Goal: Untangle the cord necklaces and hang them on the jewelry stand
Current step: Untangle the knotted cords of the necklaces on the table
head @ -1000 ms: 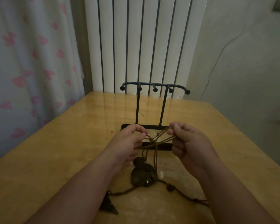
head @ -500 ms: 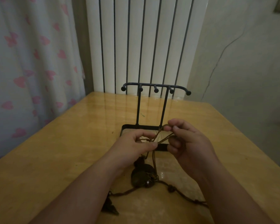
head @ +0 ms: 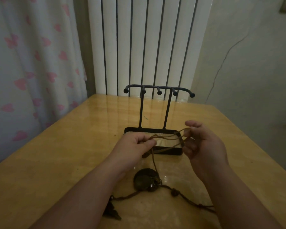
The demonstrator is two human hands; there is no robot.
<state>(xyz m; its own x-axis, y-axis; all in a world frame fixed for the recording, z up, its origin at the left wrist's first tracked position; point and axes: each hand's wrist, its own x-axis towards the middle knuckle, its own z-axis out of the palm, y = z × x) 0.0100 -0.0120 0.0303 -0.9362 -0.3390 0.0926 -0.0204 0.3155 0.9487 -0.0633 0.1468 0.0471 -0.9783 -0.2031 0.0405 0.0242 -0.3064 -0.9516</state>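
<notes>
Brown cord necklaces stretch in a tangle between my two hands, above the tray base of the black jewelry stand. My left hand pinches the cords at their left end. My right hand holds the strands looped round its fingers at the right. One cord drops down to a dark round pendant lying on the table. More cord with knots trails right, and a dark pointed pendant lies by my left forearm. The stand's hooks carry nothing.
The yellow wooden table ends at a white radiator behind the stand. A curtain with pink hearts hangs at the left, and a plain wall stands at the right.
My right hand has moved right and opened its fingers wider, pulling the strands apart over the stand's base. My left hand stays pinching the cords and has shifted slightly left.
</notes>
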